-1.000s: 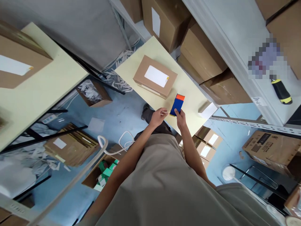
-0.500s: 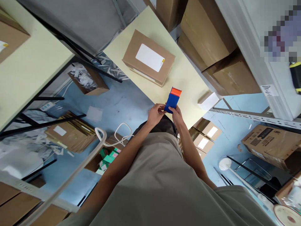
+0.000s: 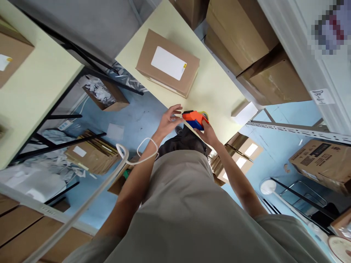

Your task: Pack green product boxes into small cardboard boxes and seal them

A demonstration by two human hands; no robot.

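Note:
A blue and orange tape dispenser is held above the near end of the cream table. My right hand grips its right end, with the thumb and fingers on either side. Behind that end shows part of a yellowish ring, which looks like the tape roll. My left hand is just left of the dispenser's dark end, fingers curved and apart. No object shows between them. Beyond the dispenser, a closed cardboard box with a white label lies on the table.
A small white box stands at the table's right edge. Large cartons and a metal shelf line the right. At left is another table. A white curved tube crosses the lower left.
The dispenser has turned from upright to lying sideways, so its orange side shows. My left hand has come off it and moved left and up, its fingers opening. My right hand keeps hold.

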